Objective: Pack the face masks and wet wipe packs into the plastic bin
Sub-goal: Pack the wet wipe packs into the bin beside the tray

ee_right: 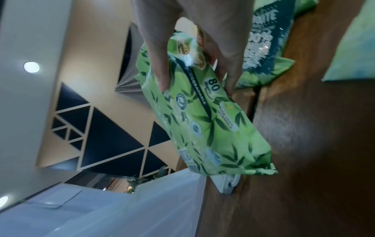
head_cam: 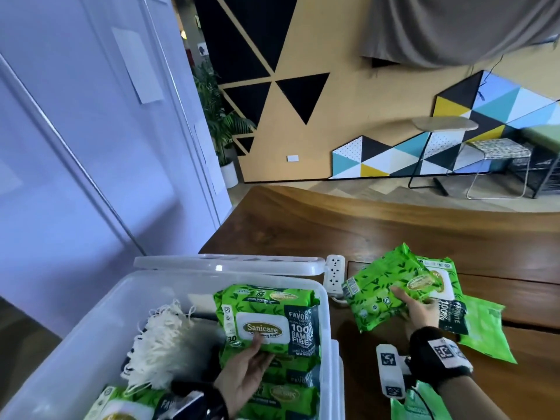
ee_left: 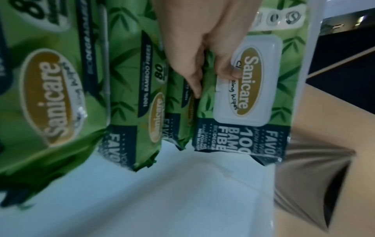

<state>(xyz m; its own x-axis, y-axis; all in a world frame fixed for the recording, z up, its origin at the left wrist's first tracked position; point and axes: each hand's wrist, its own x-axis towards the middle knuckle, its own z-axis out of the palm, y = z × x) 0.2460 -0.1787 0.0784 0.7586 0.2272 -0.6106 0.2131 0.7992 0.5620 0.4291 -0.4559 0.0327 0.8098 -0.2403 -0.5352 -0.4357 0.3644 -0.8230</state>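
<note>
My left hand (head_cam: pixel 242 377) pinches a wipe pack (head_cam: pixel 268 321) upright to fit the bin (head_cam: pixel 75 344); my right hand (head_cam: pixel 419 310) grips the next pack (head_cam: pixel 375 295) ready.

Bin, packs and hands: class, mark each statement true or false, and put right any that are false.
1. The left hand holds a wipe pack inside the bin. True.
2. The right hand holds nothing. False: it grips a pack over the table.
3. Masks already lie in the bin. True.
4. All packs are in the bin. False: more packs lie on the table.
5. The bin's lid is closed. False: the bin is open.
</note>
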